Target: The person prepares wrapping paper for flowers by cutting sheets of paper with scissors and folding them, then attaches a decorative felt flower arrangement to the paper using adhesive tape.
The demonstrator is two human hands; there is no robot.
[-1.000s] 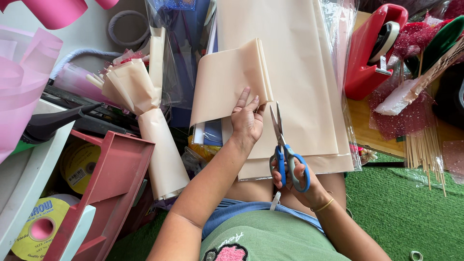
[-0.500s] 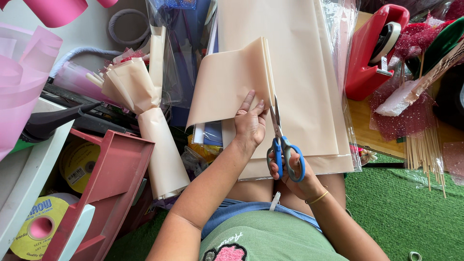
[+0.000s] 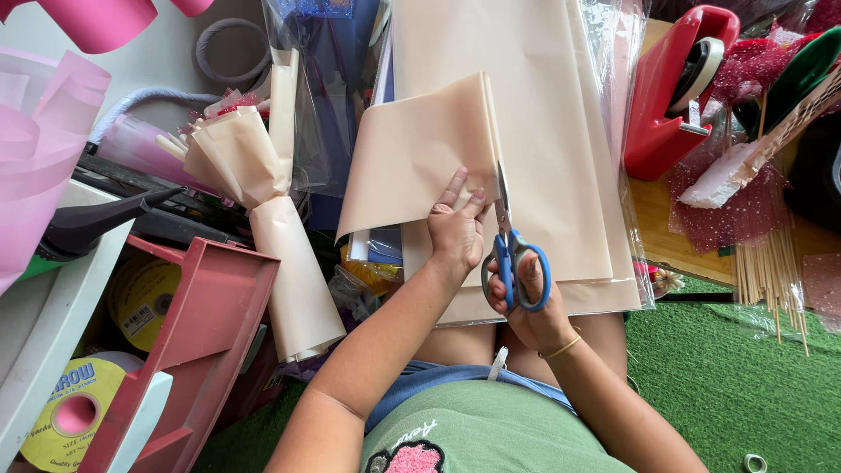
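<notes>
- On the lap, over a stack of beige sheets (image 3: 534, 105), the folded beige wrapping paper (image 3: 412, 158) looks light, thin and floppy, probably creases easily.
- Left hand (image 3: 455, 232) pinches its lower edge flat, right beside the cut line.
- Right hand (image 3: 526, 302) is closed through the blue-handled scissors (image 3: 512, 258), blades up along the fold.

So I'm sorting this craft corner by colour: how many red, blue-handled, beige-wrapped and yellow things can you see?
Red: 2, the tape dispenser and the tray.
Blue-handled: 1, the scissors in the right hand.
Beige-wrapped: 1, the bouquet.
Yellow: 2, the ribbon spools.
Total: 6.
</notes>
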